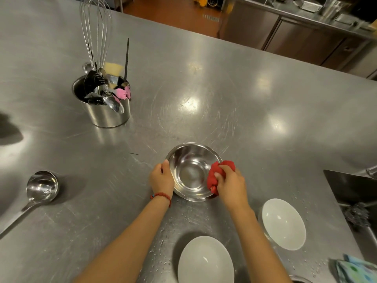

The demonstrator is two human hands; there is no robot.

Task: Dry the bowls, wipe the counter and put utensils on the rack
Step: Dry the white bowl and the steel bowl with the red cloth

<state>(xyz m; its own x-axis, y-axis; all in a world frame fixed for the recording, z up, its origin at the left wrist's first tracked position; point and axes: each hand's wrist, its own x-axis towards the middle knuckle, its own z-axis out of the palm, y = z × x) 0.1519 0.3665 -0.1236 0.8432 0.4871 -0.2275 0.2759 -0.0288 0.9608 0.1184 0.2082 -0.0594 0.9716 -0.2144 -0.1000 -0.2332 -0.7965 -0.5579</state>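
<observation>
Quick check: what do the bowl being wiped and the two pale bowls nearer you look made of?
Bowl being wiped: polished metal, probably stainless steel, with mirror-like reflections. Two pale bowls: glossy white, smooth with small highlights; ceramic or melamine, cannot tell which.

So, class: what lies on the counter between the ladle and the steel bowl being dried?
Only bare counter between ladle and steel bowl, as the head view shows.

Commercial kitchen: broad stainless counter, steel cabinets, utensil pot.
</observation>
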